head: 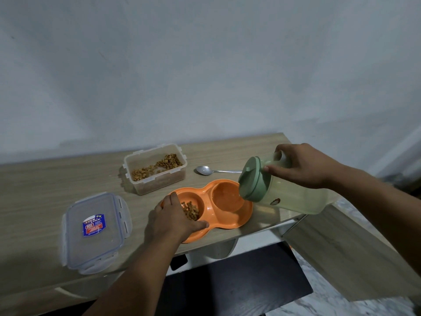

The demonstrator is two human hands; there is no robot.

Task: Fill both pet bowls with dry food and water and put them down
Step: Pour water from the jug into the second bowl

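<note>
An orange double pet bowl (241, 215) sits near the front edge of the wooden table (45, 190). Its left bowl holds brown dry food (191, 210); its right bowl (225, 197) has water in it. My left hand (175, 221) grips the dish's left rim, thumb along the front edge. My right hand (300, 166) holds a pale green water jug (287, 195) tilted on its side, with its green lid (250, 179) and spout over the right bowl.
A clear plastic container (157, 169) with dry food stands behind the dish. Its lid (95, 231) lies flat at the front left. A metal spoon (206, 170) lies behind the dish. A black mat (239, 281) is on the floor below.
</note>
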